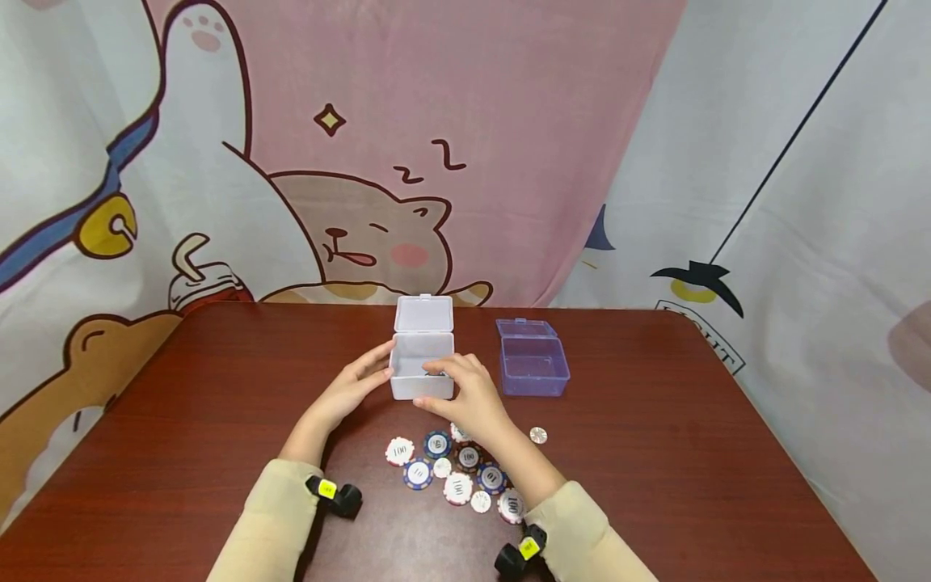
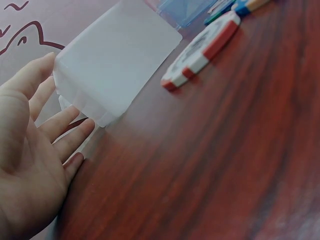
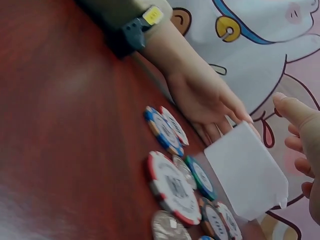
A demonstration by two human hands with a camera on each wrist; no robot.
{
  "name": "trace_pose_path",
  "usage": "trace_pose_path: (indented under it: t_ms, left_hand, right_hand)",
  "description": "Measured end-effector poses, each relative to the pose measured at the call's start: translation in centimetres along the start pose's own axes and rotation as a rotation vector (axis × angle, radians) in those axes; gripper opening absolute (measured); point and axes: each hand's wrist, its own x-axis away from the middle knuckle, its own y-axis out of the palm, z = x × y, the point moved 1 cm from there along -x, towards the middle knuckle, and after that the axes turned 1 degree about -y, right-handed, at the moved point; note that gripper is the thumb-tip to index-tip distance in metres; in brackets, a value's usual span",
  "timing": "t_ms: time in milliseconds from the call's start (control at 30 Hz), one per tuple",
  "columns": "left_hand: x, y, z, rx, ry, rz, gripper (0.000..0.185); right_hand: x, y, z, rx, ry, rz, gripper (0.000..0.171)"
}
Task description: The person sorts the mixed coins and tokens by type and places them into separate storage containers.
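A white translucent box (image 1: 420,385) (image 2: 117,60) (image 3: 247,170) stands mid-table with its lid up. My left hand (image 1: 374,364) (image 2: 45,130) (image 3: 210,100) rests with straight fingers against the box's left side. My right hand (image 1: 444,380) (image 3: 300,145) hovers over the box's front right rim with loosely curled fingers. Nothing shows between its thumb and fingers in the right wrist view. A dark chip (image 1: 434,370) lies inside the box just under the fingertips. Several poker chips (image 1: 458,473) (image 2: 202,50) (image 3: 175,185), red, blue and green edged, lie scattered in front of the box.
A purple translucent box (image 1: 533,368) (image 2: 187,10) sits open to the right of the white one. A lone silvery chip (image 1: 538,435) lies in front of it. The red-brown table (image 1: 218,420) ends at a cartoon curtain (image 1: 349,162) behind.
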Motion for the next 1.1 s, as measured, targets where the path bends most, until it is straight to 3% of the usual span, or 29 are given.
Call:
trace_pose_path:
  t_ms: [300,1100]
  left_hand:
    - [-0.1,0.0,-0.3,-0.022,0.017,0.015,0.055]
    - [0.0,-0.2,-0.5,0.006,0.028,0.013,0.054]
  right_hand:
    - [1.5,0.9,-1.6,-0.036,-0.022,-0.044,0.046]
    - [4.2,3.7,-2.6,0.039,0.019,-0.250,0.048]
